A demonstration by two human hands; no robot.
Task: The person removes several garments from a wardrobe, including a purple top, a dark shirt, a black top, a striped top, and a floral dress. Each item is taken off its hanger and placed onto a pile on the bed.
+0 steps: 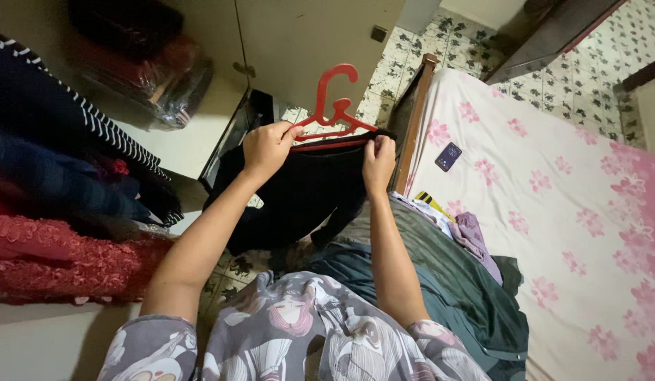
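— What is held in the hands?

— A red plastic hanger [333, 113] with a black garment [299, 194] draped over its bar is held up in front of the body. The left hand [269, 148] is closed on the hanger's left end, fingers curled over bar and cloth together. The right hand [378, 161] is pinched shut on the right end, where the top edge of the garment is pressed against the bar by the fingertips.

— How is the hanger placed relative to the two grips?

— Its bar is spanned between them, tilted slightly, with the hook rising above and between the hands. The garment is hung below both grips, and its lower part is seen falling towards the tiled floor [232, 271].

— What is found around the grips?

— Beyond them, behind the hook, a pale cupboard door [306, 42] is seen. To the left of the left hand, dark striped clothing [66, 120] and a red textured fabric [59, 261] are stacked on shelves. To the right of the right hand, a wooden bedpost [415, 113] is seen, and past it a bed [553, 212] covered by a white sheet with pink flowers. A dark phone [448, 156] is lying on that sheet, well apart from the right hand. Below the right forearm, a green cloth [447, 282] and a small purple garment [475, 240] are spread on the bed's edge.
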